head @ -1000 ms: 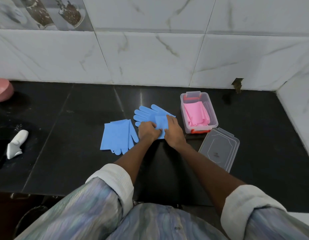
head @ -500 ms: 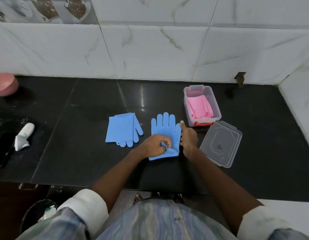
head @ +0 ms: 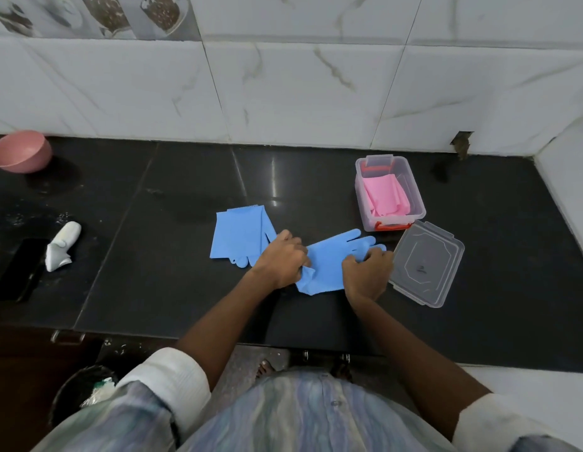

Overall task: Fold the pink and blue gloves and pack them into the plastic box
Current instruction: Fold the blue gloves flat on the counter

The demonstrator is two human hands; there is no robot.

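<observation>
I see my left hand (head: 281, 258) pinching the cuff of the blue glove (head: 329, 262) and my right hand (head: 368, 272) gripping near its fingers. Half a second ago it lay straight; now it's slanted toward the lid (head: 427, 262), mid-fold. Beyond, the folded glove (head: 238, 236) waits; the pink gloves (head: 386, 195) sit in the box (head: 414, 187).

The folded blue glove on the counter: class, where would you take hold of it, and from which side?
Probably pinch the folded blue glove at its straight left edge, coming from the left: that side lies flat and clear, while the left hand overlaps its finger end.
</observation>
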